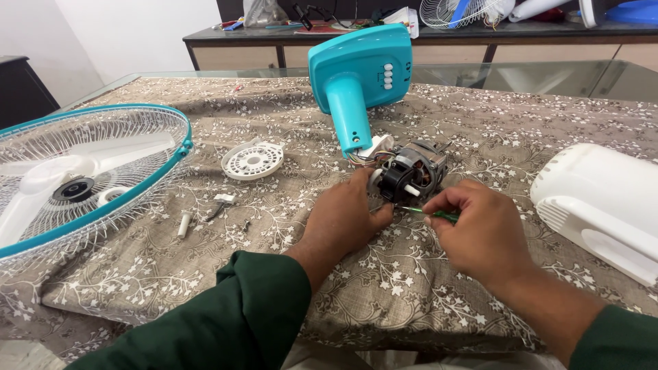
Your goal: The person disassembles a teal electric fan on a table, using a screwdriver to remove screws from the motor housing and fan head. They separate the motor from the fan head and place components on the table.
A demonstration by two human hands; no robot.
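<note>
A glass table point(548, 75) under a brown flowered cloth point(288, 226) fills the frame; a cluttered counter point(343, 34) runs along the top. At the centre lies the fan motor point(411, 175), wired to a teal fan stand point(360, 75). The left hand point(346, 216) closes its fingers against the motor; the right hand point(480, 233) pinches a green screwdriver point(432, 213). A fan cage point(75, 178) sits at left, a white cover point(603, 205) at right.
</note>
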